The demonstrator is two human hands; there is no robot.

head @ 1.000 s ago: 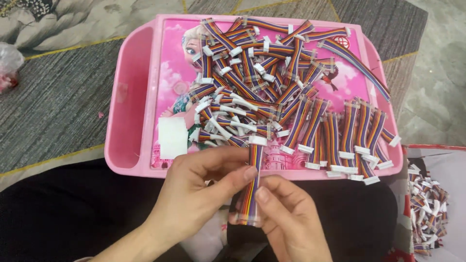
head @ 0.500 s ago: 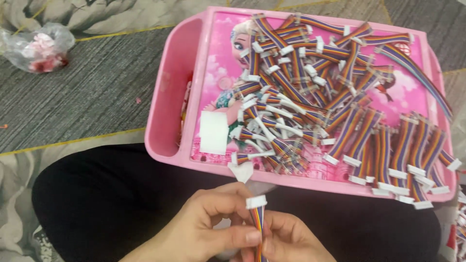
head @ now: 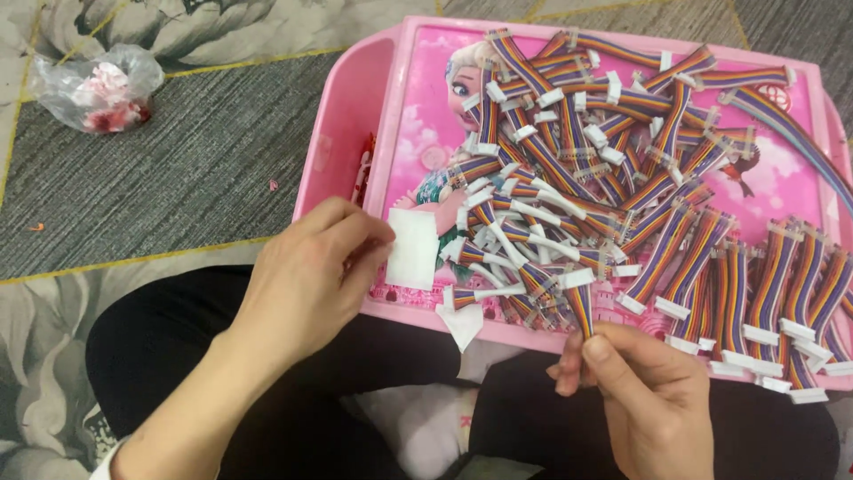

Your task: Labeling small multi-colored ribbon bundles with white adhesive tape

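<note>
Grey patterned carpet lies under the pink tray (head: 342,133) on my lap. My right hand (head: 649,400) pinches one rainbow cable (head: 582,311) upright; my left hand (head: 311,267) fingers the white pad (head: 413,249), keeping it within reach.

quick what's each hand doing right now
Left hand: fingertips on the white paper square, grip unclear.
Right hand: closed on a rainbow ribbon cable.
</note>
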